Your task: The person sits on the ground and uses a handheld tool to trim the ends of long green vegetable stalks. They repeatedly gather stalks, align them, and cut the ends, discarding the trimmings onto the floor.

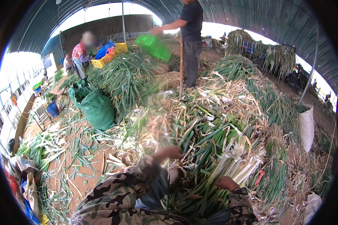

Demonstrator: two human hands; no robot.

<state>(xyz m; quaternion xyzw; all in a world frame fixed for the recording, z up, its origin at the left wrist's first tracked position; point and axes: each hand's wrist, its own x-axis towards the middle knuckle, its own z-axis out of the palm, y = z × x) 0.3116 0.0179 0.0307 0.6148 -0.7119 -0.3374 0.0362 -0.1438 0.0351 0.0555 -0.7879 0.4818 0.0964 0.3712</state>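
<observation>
My left hand [171, 152] reaches over the heap of leaves in front of me, its forearm smeared by motion, so how its fingers are set is unclear. Beyond it, a blurred streak of pale, stripped leaves [156, 125] hangs over the pile. My right hand [227, 183] is lower and to the right, its fingers curled round the green part of a bunch of green onions [234, 165]. The white stalks of that bunch point away from me to the right, and its green leaves trail toward my lap. Both sleeves are camouflage.
A full green sack [95, 110] stands to the left. Behind it rises a tall green onion heap [120, 71] with yellow crates [109, 56] on top. One person [191, 33] stands ahead with a blurred green basket [153, 47]; another person [80, 54] bends nearby. A white sack [306, 129] is at right.
</observation>
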